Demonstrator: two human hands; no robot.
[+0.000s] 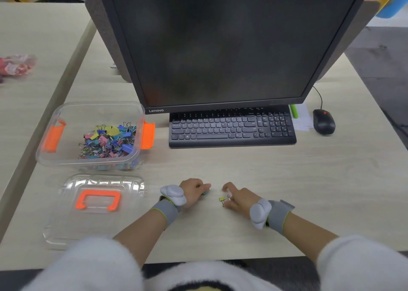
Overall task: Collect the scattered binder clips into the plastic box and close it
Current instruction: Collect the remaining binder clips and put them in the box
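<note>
A clear plastic box with orange latches stands open at the left, holding a heap of coloured binder clips. Its clear lid with an orange handle lies flat in front of it. My left hand is curled on the desk, gripping clips; a bit of blue-green clip shows under its fingers. My right hand rests on the desk just to the right, fingers curled around a silver-handled clip. A yellow binder clip lies on the desk between the hands, touching my right fingers.
A black monitor and black keyboard stand behind the hands. A black mouse and a paper with a green pen lie at the right. A red packet lies far left. The desk's front edge is near my arms.
</note>
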